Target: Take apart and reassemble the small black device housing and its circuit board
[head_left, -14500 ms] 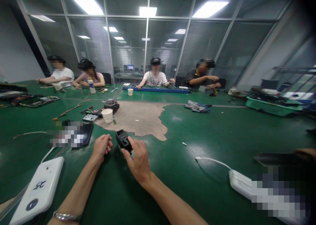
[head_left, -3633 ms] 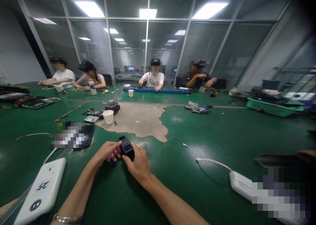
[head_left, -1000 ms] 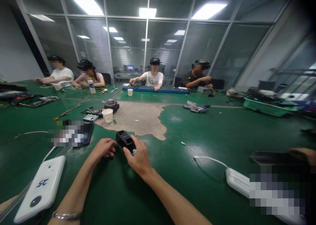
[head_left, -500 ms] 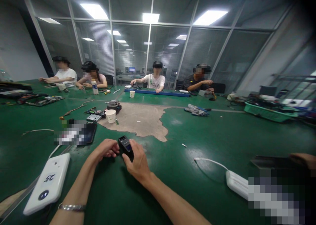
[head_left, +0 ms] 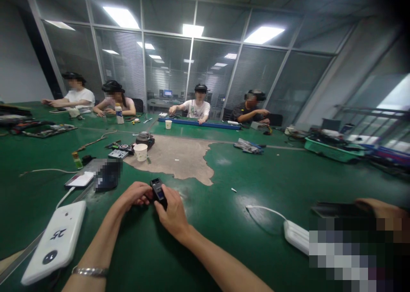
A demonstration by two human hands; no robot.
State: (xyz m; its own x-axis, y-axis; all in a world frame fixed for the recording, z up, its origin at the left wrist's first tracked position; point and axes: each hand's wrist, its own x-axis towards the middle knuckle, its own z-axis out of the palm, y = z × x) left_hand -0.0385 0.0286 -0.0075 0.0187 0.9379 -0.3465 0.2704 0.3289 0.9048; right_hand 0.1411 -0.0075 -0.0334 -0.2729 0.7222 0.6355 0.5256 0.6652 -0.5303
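Observation:
A small black box-shaped device (head_left: 157, 187) with slots in its top end and a dark bluish patch on its face stands tilted above the green table. My right hand (head_left: 174, 211) is closed round its right side, thumb in front and fingers behind. At its left edge is my left hand (head_left: 138, 194), fingers curled in and tips close against the device. Whether those fingertips pinch anything is hidden. A silver bracelet (head_left: 90, 271) circles my left wrist.
Left of my arm lies a white power bank (head_left: 56, 240) marked 25, cabled to a phone (head_left: 78, 179). Ahead are a paper cup (head_left: 140, 152) and electronic parts (head_left: 119, 153). Gloves (head_left: 248, 146) lie farther right. Another person's hand (head_left: 378, 208) is at right; several people sit opposite.
The view has shifted slightly, so the scene sits a little further left. Both hands keep nearly the same hold and place around the black device.

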